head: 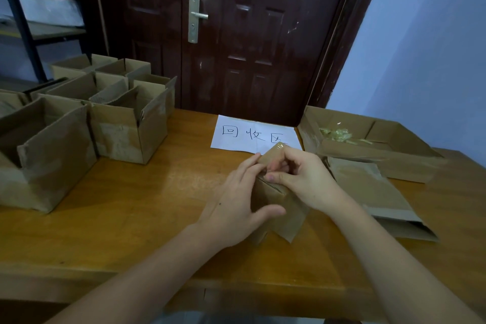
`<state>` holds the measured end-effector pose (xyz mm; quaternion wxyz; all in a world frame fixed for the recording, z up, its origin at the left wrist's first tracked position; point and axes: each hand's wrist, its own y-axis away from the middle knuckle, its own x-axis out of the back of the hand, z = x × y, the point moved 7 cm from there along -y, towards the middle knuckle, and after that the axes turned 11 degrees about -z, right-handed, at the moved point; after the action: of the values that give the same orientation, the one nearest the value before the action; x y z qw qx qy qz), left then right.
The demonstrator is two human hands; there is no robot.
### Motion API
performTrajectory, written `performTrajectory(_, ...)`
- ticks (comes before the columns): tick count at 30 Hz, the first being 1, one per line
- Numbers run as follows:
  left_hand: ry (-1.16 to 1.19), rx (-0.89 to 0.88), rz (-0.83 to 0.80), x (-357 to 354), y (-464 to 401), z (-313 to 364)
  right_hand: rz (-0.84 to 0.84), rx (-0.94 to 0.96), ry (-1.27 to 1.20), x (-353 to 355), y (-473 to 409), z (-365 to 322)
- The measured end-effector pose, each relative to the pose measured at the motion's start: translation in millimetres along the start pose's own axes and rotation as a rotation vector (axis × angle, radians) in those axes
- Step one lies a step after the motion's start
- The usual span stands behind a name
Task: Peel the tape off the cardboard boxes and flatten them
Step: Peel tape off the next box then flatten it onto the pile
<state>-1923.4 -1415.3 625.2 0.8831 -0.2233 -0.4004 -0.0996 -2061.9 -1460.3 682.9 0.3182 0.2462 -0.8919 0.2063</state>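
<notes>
A small taped cardboard box [273, 193] stands tilted on the wooden table [126, 218], bottom side up, with its loose flaps toward me. My left hand [236, 205] grips its left side, thumb across the near face. At the taped seam on top, my right hand [299, 176] has its fingers curled and pinches at the tape. Several open cardboard boxes [79, 123] stand at the left of the table. A flattened box [373, 192] lies to the right of my hands.
A white paper sheet [252, 134] with handwritten characters lies behind the box. An open box [368, 139] at the back right holds crumpled peeled tape [336, 134]. A dark door [236, 34] stands behind the table, a metal shelf [31, 21] at the far left.
</notes>
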Motion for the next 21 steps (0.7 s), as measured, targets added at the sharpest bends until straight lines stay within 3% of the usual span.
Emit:
performTrajectory(5, -0.005, 0.068, 0.089, -10, -4, 4, 0.001, 0.020, 0.142, 2, 5, -12)
performTrajectory(8, 0.006, 0.046, 0.034, -8, -9, -1, -0.053, 0.002, 0.172, 10, 7, -8)
performTrajectory(15, 0.205, 0.047, -0.155, 4, -18, -38, -0.017, 0.011, -0.074, 25, 10, 2)
performTrajectory(21, 0.219, 0.068, -0.195, 7, -24, -47, 0.039, 0.004, 0.049, 16, 7, 5)
